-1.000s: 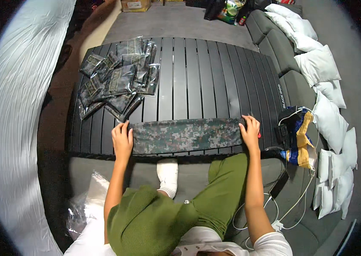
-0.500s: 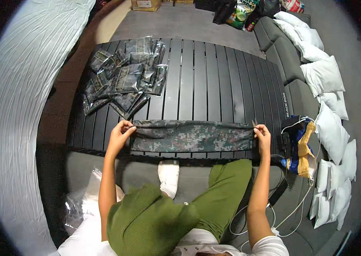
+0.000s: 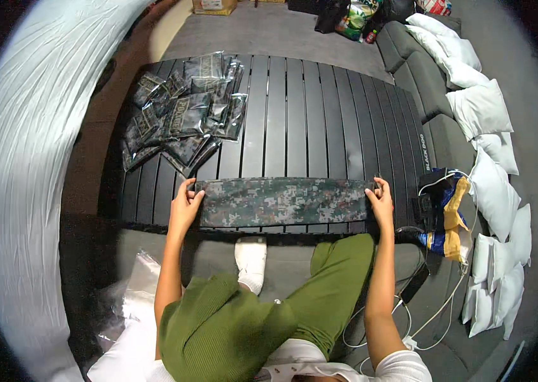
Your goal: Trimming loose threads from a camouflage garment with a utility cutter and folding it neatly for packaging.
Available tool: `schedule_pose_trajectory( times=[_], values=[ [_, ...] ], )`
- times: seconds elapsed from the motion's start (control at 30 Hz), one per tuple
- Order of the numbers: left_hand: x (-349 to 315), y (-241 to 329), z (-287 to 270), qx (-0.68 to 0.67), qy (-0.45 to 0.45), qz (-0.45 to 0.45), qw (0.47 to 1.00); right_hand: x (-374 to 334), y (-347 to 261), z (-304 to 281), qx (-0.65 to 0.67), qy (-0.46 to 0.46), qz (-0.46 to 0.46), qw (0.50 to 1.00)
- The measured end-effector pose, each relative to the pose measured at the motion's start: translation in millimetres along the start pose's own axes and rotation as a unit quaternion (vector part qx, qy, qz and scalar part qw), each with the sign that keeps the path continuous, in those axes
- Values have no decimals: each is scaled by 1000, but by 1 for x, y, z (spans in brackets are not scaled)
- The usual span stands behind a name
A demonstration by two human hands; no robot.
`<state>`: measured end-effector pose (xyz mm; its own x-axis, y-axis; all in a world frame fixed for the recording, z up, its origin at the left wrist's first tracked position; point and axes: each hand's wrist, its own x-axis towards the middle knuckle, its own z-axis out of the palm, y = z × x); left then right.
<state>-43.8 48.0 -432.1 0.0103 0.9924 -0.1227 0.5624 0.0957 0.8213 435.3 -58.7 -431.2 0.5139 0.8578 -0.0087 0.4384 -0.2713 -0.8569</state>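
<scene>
A long folded strip of green camouflage cloth (image 3: 285, 201) lies flat across the near edge of a black slatted table (image 3: 320, 121). My left hand (image 3: 185, 205) grips the strip's left end, fingers curled over its top corner. At the opposite end, my right hand (image 3: 380, 202) pinches the right edge. The cloth is stretched straight between both hands.
A heap of several dark packets in clear wrapping (image 3: 183, 118) covers the table's far left. White pillows (image 3: 479, 108) line a grey sofa on the right. A blue and yellow bag with cables (image 3: 444, 216) sits by the table's right end. My green-trousered legs (image 3: 243, 318) are below.
Both hands have slid from lying flat on the strip to gripping its ends, and the cloth has been pulled straighter and a little farther onto the table.
</scene>
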Motion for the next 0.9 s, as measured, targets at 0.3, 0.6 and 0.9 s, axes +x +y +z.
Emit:
schedule_pose_trajectory(
  times=[0.3, 0.6, 0.9],
  values=[
    [-7, 1, -6, 11, -42, -6, 999, -4, 15, -5, 25, 9, -42, 999],
    [-6, -8, -2, 19, -16, 5, 1000, -15, 2, 7, -270, 76, -80, 957],
    [-12, -3, -1, 33, -8, 39, 999, -18, 6, 11, -155, 126, -51, 979]
  ],
)
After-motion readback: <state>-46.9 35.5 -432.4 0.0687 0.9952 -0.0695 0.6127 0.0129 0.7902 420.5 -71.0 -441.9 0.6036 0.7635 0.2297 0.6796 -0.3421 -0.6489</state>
